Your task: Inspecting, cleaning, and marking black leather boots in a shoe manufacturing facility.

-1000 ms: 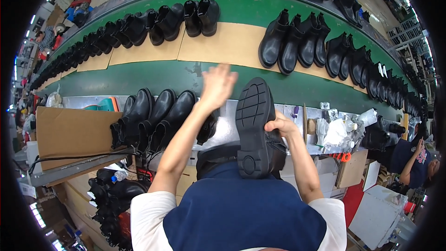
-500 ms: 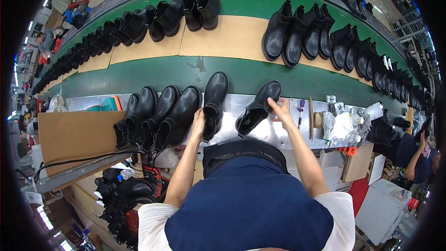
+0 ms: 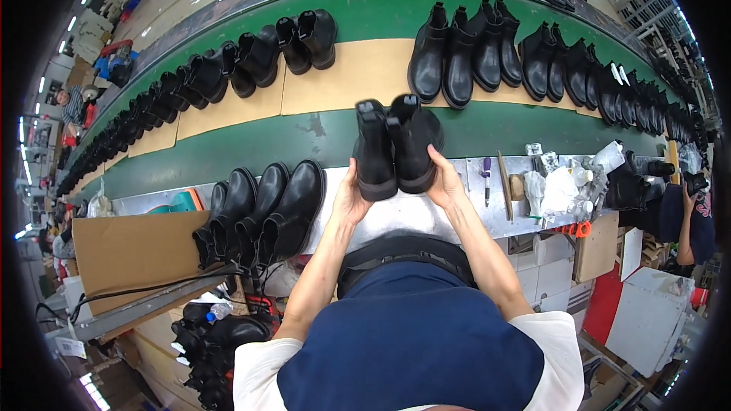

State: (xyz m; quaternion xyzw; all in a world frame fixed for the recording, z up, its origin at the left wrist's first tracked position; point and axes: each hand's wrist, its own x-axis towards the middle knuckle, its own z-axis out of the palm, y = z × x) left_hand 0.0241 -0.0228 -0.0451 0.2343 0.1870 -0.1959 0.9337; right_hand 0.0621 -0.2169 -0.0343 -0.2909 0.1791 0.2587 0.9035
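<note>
Side by side in front of me stand two black ankle boots, a left boot [image 3: 375,156] and a right boot [image 3: 415,148], upright with their heels toward me. My left hand [image 3: 350,195] is closed on the outer side of the left boot near its heel. Against the right boot's outer side, my right hand [image 3: 447,178] grips with the thumb on the leather. The boots are held above the far edge of the metal bench [image 3: 381,226], overlapping the green belt [image 3: 487,125] in view. Whether their soles touch a surface is hard to tell.
Several black boots [image 3: 293,205] lie on the bench at left, beside a cardboard sheet [image 3: 137,259]. Rows of boots [image 3: 457,61] stand on brown card [image 3: 346,76] along the belt. At right are a purple-capped pen [image 3: 486,175], a wooden stick [image 3: 505,183], plastic bottles [image 3: 582,176] and orange-handled scissors [image 3: 582,228].
The two boots lay apart on the bench, toes pointing away. Now both are upright and together, farther forward, heels toward me. My right hand has closed on its boot.
</note>
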